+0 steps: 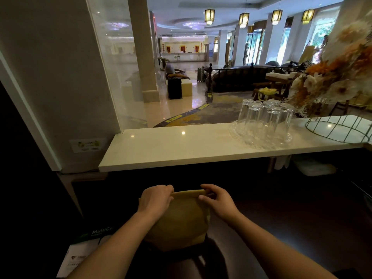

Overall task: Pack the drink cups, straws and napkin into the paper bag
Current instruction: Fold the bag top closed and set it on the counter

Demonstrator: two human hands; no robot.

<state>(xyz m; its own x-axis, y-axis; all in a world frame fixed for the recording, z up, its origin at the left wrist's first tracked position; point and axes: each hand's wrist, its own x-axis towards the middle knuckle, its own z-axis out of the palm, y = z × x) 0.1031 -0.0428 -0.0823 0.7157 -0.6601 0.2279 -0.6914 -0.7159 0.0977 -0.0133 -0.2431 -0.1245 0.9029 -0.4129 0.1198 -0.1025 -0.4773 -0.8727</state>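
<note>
The bag point(179, 220) stands upright on the dark table point(291, 228), low and centre in view, directly in front of the person. Its top edge is folded over into a flat horizontal band. Its body bulges outward below the fold. The contents are hidden.

The left hand point(155, 200) grips the left end of the folded band, fingers curled over the top and pressed together. The right hand point(217, 200) pinches the right end of the band between thumb and fingers. Both hands sit at the same height, with the bag between and below them.

A white box point(80, 256) with green print lies on the table to the left of the bag, near the left forearm.

Beyond the bag runs a raised pale shelf point(181, 148). On its right part, a clear tray point(259, 137) holds upturned glasses point(265, 115). A wire basket point(340, 127) stands further right.
</note>
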